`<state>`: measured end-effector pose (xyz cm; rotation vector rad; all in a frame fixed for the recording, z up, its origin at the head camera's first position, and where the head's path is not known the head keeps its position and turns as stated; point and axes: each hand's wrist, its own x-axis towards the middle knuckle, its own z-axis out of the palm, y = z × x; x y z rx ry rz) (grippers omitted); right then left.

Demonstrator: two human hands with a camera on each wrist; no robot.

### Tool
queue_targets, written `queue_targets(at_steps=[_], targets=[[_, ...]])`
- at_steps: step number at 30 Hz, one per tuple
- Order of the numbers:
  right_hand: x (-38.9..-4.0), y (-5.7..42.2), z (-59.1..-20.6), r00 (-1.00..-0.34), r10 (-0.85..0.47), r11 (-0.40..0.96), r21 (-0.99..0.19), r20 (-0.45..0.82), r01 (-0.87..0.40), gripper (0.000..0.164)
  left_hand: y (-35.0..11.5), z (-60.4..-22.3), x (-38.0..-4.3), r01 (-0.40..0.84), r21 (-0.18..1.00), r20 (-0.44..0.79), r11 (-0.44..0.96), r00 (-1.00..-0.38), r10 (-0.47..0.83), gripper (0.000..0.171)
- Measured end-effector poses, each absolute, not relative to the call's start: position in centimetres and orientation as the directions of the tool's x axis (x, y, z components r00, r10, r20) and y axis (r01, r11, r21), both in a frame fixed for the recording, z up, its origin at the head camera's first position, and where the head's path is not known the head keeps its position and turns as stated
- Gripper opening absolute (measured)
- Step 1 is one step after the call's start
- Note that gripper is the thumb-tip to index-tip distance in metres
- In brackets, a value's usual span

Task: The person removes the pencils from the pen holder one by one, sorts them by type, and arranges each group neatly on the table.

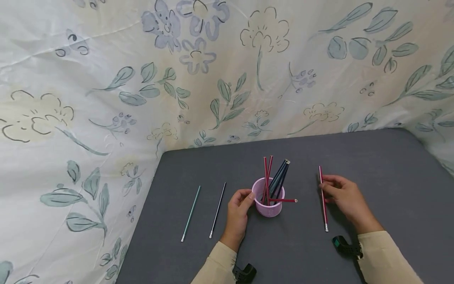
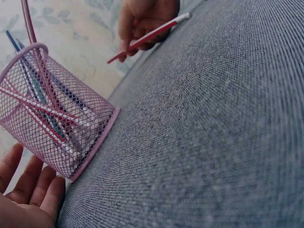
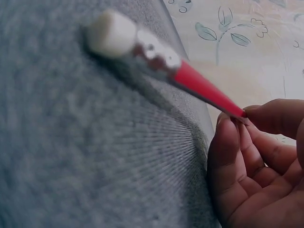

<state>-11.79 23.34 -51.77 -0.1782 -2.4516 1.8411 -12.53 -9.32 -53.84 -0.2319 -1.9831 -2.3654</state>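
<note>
A pink mesh pencil cup (image 1: 268, 211) stands upright, with red pencils (image 1: 265, 169) and several dark pencils (image 1: 282, 171) in it. One red pencil (image 1: 289, 200) leans out over the cup's right rim. My left hand (image 1: 238, 215) rests against the cup's left side, its fingers (image 2: 35, 183) loosely extended beside the mesh. To the right, my right hand (image 1: 349, 199) pinches another red pencil (image 1: 323, 205) between thumb and fingers; its white eraser (image 3: 111, 35) end points toward me. That pencil lies low, at or just above the table.
Left of the cup, a green pencil (image 1: 191, 213) and a dark pencil (image 1: 217, 211) lie apart on the grey table (image 1: 159, 252). Behind the table's far edge hangs a floral cloth (image 1: 220, 79). Both wrists wear black camera mounts (image 1: 342, 245).
</note>
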Motion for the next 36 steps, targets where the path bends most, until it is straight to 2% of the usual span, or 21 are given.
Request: queue_targets(at_steps=[16,27,36], targets=[[-12.13,23.44,-51.75,-0.999,0.052,0.447,-0.894,0.01,0.014,0.043,-9.13,-53.48,-12.68,0.144,0.976,0.154,-0.166,-0.987,0.053,0.025],[-12.07,23.38,-51.54,-0.998,0.061,0.442,-0.896,0.002,0.026,0.038,-9.11,-53.45,-12.63,0.127,0.98,0.137,-0.152,-0.989,0.059,0.025],[-11.84,23.33,-51.28,-0.996,0.069,0.424,-0.906,0.052,-0.018,0.036,-9.13,-53.24,-12.6,0.119,0.982,0.129,-0.146,-0.99,0.062,0.025]])
